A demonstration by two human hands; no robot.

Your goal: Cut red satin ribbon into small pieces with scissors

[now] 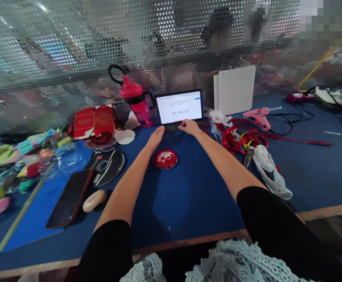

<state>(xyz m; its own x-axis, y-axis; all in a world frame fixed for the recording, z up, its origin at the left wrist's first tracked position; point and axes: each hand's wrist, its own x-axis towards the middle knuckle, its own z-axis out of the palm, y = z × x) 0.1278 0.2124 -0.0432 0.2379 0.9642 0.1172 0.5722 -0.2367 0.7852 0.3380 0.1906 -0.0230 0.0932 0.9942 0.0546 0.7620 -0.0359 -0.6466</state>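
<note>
My left hand (157,138) is by the lower left corner of a tablet (179,106), its fingers extended close together and nothing visible in them. At the tablet's lower edge is my right hand (189,127), fingers curled together with no object showing in them; whether a fingertip touches the screen I cannot tell. The propped tablet displays a timer reading 00:00:07. Between my forearms, nearer to me than the hands, a small round red-and-white piece (165,159) lies on the blue table (185,196).
A pink bottle (134,100) stands left of the tablet, near red packets (94,122). A phone (69,199), beige oval case (95,201) and ribbon spool (109,167) lie left. Rightward are white boards (236,91), a pink glue gun (259,116) and red ribbons (232,137).
</note>
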